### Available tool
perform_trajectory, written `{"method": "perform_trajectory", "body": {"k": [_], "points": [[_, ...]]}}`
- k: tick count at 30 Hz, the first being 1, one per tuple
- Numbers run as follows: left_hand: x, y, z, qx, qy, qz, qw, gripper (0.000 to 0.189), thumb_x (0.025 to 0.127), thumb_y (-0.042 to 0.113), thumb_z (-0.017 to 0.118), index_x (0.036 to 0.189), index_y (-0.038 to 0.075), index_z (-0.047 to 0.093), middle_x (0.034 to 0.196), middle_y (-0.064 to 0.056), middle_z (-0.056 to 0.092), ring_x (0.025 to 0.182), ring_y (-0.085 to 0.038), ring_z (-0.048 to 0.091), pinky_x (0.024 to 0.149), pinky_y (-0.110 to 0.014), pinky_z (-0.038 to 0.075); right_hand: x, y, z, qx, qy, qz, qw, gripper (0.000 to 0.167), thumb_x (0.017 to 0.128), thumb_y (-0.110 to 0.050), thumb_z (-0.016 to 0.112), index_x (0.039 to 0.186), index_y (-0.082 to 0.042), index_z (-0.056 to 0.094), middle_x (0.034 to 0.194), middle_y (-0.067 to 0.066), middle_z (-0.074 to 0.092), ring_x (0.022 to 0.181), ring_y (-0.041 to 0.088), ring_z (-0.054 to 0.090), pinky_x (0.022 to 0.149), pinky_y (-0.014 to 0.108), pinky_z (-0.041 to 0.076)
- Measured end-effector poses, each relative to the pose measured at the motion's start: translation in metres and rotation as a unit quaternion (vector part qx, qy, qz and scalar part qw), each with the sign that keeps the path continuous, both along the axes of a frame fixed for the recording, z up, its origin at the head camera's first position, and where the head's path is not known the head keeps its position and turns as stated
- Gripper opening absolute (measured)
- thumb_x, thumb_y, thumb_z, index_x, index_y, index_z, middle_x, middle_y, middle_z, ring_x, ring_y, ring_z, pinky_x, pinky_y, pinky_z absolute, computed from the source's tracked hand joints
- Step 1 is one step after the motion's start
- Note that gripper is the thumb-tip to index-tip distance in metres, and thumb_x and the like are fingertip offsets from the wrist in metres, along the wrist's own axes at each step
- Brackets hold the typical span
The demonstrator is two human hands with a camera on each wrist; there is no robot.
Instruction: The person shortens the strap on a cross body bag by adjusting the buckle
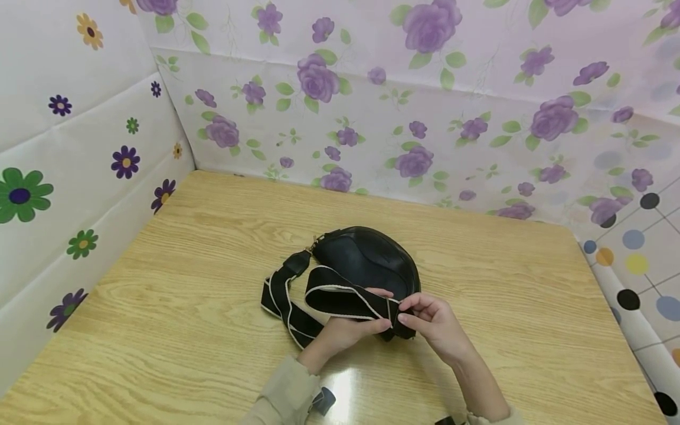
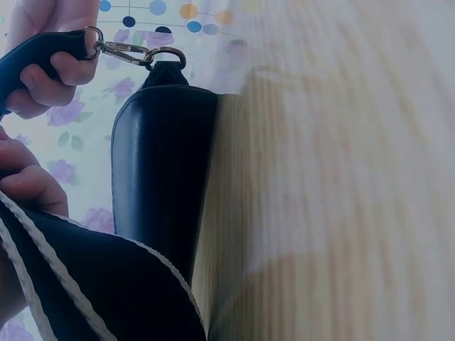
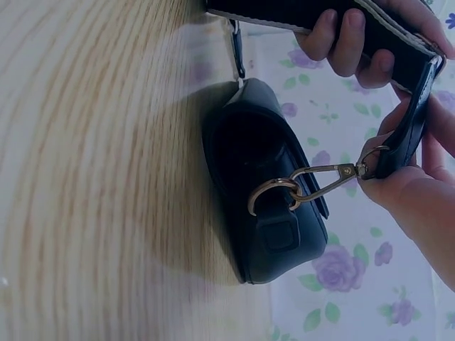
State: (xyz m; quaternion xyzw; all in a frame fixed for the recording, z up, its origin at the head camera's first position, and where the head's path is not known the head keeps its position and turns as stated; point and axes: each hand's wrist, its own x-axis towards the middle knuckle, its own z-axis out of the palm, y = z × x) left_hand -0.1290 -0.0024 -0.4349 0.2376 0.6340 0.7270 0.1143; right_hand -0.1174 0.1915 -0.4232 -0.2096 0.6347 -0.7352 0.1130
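Note:
A black half-moon shoulder bag (image 1: 366, 257) lies on the wooden table. Its wide black strap (image 1: 345, 298) with white edges is looped up in front of the bag. My left hand (image 1: 353, 332) grips the doubled strap beside a metal slider (image 1: 389, 308), thumb in front and fingers behind. My right hand (image 1: 438, 327) pinches the strap's black leather end tab (image 3: 407, 135) just right of the slider. From that tab a gold swivel clasp (image 3: 330, 181) runs to a ring (image 3: 266, 190) on the bag's end. The bag's underside is hidden.
The rest of the strap (image 1: 289, 301) lies curled on the table left of the bag, joined to its far end by another clasp (image 1: 316, 242). Flower-printed sheets (image 1: 319, 118) stand along the table's back and left. The wooden table top (image 1: 504, 277) extends around the bag.

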Motion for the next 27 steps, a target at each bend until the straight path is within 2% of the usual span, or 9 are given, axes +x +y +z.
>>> {"method": "perform_trajectory", "body": {"k": [7,10,15,18,22,27], "points": [[0.006,-0.003,0.020,-0.001,0.013,-0.005,0.9999,0.041,0.078,-0.007,0.064,0.116,-0.011,0.050,0.118,-0.026,0.049,0.101,-0.009,0.051,0.088,-0.025,0.040,0.000,-0.003,0.001,-0.014,0.000,0.005,0.9999,0.026,0.083,0.012,0.053,0.091,-0.011,0.061,0.086,-0.001,0.059,0.075,0.007,0.055,0.064,0.018,0.045],[0.005,-0.002,0.016,0.000,0.014,-0.001,0.9999,0.041,0.078,-0.007,0.063,0.116,-0.010,0.050,0.118,-0.024,0.050,0.102,-0.011,0.051,0.088,-0.026,0.040,0.000,-0.004,0.000,-0.023,0.000,0.010,0.9997,0.025,0.083,0.013,0.052,0.091,-0.010,0.060,0.086,-0.001,0.059,0.075,0.008,0.055,0.065,0.018,0.045],[-0.001,-0.002,-0.002,0.020,0.015,0.003,0.9997,0.040,0.080,-0.001,0.064,0.117,-0.006,0.052,0.118,-0.018,0.053,0.103,-0.012,0.051,0.088,-0.026,0.040,0.001,-0.003,-0.001,-0.009,-0.016,0.010,0.9998,0.022,0.083,0.010,0.053,0.092,-0.010,0.058,0.086,0.000,0.056,0.075,0.008,0.053,0.065,0.018,0.044],[0.001,-0.004,0.003,0.021,0.022,0.010,0.9995,0.039,0.080,-0.001,0.064,0.116,-0.007,0.051,0.117,-0.019,0.053,0.102,-0.012,0.051,0.088,-0.026,0.040,0.001,-0.002,-0.002,0.011,-0.026,0.007,0.9996,0.019,0.083,0.007,0.055,0.093,-0.010,0.056,0.086,-0.001,0.055,0.075,0.008,0.052,0.064,0.018,0.044],[0.007,-0.006,0.018,0.012,0.020,0.015,0.9996,0.039,0.078,-0.008,0.062,0.115,-0.010,0.050,0.116,-0.021,0.053,0.102,-0.010,0.051,0.088,-0.026,0.040,0.001,0.000,-0.004,0.024,-0.027,0.004,0.9993,0.018,0.083,0.006,0.056,0.092,-0.010,0.056,0.087,-0.001,0.054,0.075,0.007,0.052,0.065,0.019,0.044],[0.007,-0.006,0.019,0.017,0.015,0.012,0.9997,0.039,0.078,-0.010,0.062,0.115,-0.011,0.050,0.116,-0.024,0.051,0.100,-0.008,0.051,0.086,-0.024,0.041,0.001,0.001,-0.004,0.019,-0.030,0.004,0.9994,0.017,0.084,0.005,0.055,0.089,-0.011,0.057,0.087,-0.003,0.056,0.076,0.006,0.053,0.066,0.018,0.044]]}}
